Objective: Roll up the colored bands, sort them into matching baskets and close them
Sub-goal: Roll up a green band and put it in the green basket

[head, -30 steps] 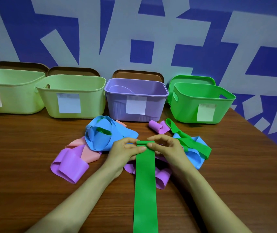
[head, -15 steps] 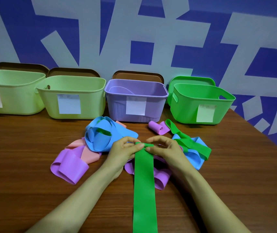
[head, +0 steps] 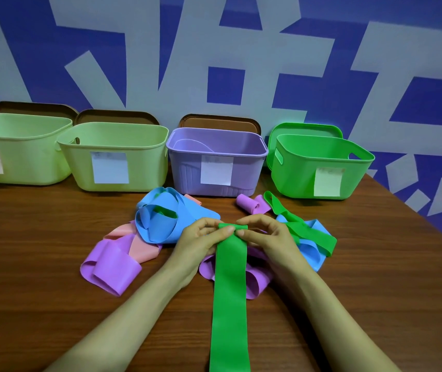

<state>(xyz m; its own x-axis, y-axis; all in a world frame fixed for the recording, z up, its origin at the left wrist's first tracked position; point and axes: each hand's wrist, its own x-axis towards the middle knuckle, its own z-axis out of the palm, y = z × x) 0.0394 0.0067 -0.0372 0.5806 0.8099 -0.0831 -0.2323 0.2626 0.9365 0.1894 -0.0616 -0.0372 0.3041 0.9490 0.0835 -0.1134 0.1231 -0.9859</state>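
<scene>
1. The wooden surface point(head: 40, 237) carries everything.
2. Four baskets stand in a row along its far edge. A pale green basket point(head: 26, 167) is at the far left corner, with a second pale green basket point(head: 80, 170) beside it. A purple basket point(head: 185, 173) stands at the middle and a green basket point(head: 295, 181) toward the right edge. All are open. No band shows inside any, though their floors are mostly hidden.
3. The lids point(head: 220, 120) lean behind the baskets, so closing is not yet begun.
4. The long green band point(head: 230, 291) lies flat from the middle of the surface to the near edge. Only its far end is turned over into a first small roll.
5. Loose around it at the middle lie a blue band point(head: 160, 224), a purple band point(head: 109, 267), a pink band point(head: 142, 248) and a second green band point(head: 311, 234), all unrolled.
6. The left hand point(head: 198, 242) and right hand point(head: 271, 237) each pinch that turned-over end, fingers curled on it, thumbs nearly touching.
7. A small purple roll point(head: 249, 204) lies just in front of the purple basket, not yet inside.
8. The task looks barely started: nearly all the rolling, all the sorting and all the closing remain.
</scene>
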